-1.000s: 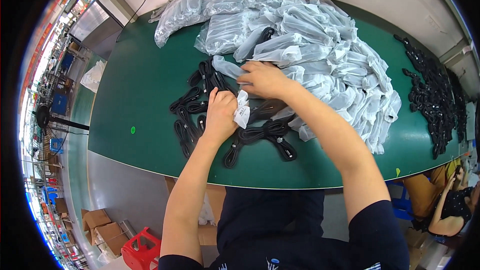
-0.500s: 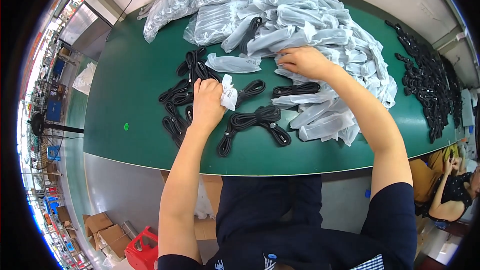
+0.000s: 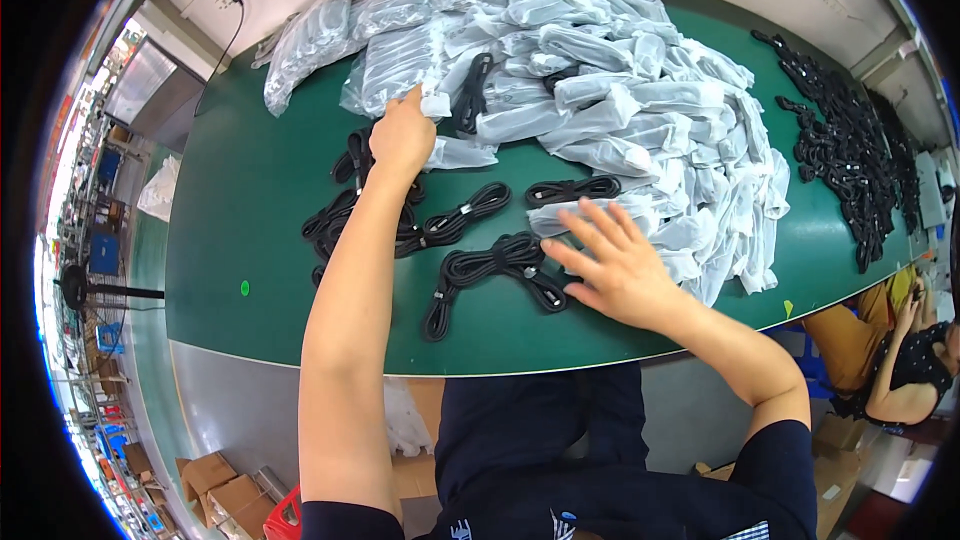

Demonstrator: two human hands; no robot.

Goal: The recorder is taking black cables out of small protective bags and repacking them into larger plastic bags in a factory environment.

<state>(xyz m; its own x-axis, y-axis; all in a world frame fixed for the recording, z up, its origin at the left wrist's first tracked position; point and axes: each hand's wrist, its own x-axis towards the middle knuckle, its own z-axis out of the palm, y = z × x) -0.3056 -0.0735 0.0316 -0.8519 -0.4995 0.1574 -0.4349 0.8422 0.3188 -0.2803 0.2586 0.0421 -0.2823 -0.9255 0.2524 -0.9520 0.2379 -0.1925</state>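
My left hand [image 3: 403,138] reaches out over the left group of black cables, its fingers closed around a crumpled white plastic piece [image 3: 435,105] that looks like a bag end. Beneath its wrist lie several coiled black cables [image 3: 352,158], partly hidden by my forearm. A bagged cable [image 3: 462,153] rests just right of that hand. My right hand [image 3: 622,273] is open, fingers spread, near the right end of a tied black cable bundle [image 3: 500,262]. Another coil [image 3: 470,215] lies behind that bundle. One more black cable [image 3: 572,190] sits at the bag pile's left edge.
A large pile of cables in white bags [image 3: 690,140] covers the table's middle and right. Full clear bags [image 3: 400,65] stand at the back left. Loose black cables [image 3: 840,160] heap at far right. A person [image 3: 900,360] sits beyond the table's right end.
My left hand has moved away from me with the white plastic piece. My right hand has left the bag pile, come nearer and spread its fingers. The view has shifted slightly.
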